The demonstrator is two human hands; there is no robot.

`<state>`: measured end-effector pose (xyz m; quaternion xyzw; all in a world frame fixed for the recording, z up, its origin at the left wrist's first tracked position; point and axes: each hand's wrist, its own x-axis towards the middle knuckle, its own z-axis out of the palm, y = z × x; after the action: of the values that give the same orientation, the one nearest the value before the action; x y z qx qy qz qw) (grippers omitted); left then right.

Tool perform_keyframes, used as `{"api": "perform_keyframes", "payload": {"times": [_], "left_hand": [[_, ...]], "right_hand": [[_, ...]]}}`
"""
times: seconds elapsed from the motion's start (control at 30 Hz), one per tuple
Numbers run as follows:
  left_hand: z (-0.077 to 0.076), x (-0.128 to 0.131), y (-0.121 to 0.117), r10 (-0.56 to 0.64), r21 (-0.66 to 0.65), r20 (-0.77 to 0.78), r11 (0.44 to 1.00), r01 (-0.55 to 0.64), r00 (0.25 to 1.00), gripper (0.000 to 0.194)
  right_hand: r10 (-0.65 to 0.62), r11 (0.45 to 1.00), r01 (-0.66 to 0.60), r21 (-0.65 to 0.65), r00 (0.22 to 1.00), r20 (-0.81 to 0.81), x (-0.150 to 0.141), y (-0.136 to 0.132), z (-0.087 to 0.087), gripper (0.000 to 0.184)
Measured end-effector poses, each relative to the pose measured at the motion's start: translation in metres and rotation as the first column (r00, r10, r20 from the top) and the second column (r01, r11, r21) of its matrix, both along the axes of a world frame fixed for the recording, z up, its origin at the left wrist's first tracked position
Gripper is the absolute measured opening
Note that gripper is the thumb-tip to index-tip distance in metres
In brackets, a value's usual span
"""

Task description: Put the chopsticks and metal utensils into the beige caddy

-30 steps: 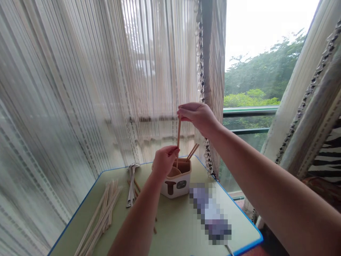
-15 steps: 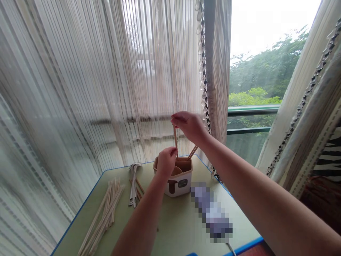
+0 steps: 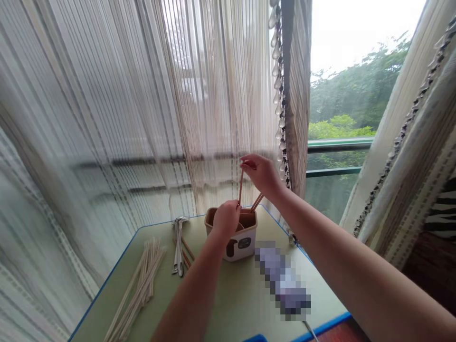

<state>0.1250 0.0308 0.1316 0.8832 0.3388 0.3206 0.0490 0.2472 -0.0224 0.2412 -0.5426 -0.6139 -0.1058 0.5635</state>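
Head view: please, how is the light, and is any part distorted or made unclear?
Head view: the sky is washed out to white; head view: the right hand and left hand look dim against the bright curtain; head view: the curtain's folds fan out at left, like wide-lens stretching; head view: a pixelated patch hides something beside the box.

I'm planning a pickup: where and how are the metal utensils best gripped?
Probably pinch the metal utensils by their slim handles, from above and near left: these lie at the near end, broader heads at the far end, and brown sticks lie mostly right.
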Motion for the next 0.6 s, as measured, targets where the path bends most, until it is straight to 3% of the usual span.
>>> {"api": "perform_keyframes", "payload": {"times": [0.2, 0.37, 0.6], "left_hand": [[-0.001, 0.000, -0.003, -0.001, 0.067, -0.171, 0.998, 0.013, 0.985, 0.027], [-0.001, -0.001, -0.006, -0.014, 0.093, -0.227, 0.995, 0.036, 0.974, 0.022], [-0.004, 0.003, -0.006, -0.027, 0.099, -0.226, 0.994, 0.050, 0.974, 0.025]], "right_hand": [[-0.224, 0.972, 0.229, -0.047, 0.970, 0.089, 0.007, 0.008, -0.033, 0.019], [-0.262, 0.950, 0.279, -0.137, 0.956, 0.133, 0.016, 0.008, -0.053, 0.018], [-0.239, 0.953, 0.248, -0.173, 0.968, 0.072, 0.024, 0.006, -0.064, 0.018]]}}
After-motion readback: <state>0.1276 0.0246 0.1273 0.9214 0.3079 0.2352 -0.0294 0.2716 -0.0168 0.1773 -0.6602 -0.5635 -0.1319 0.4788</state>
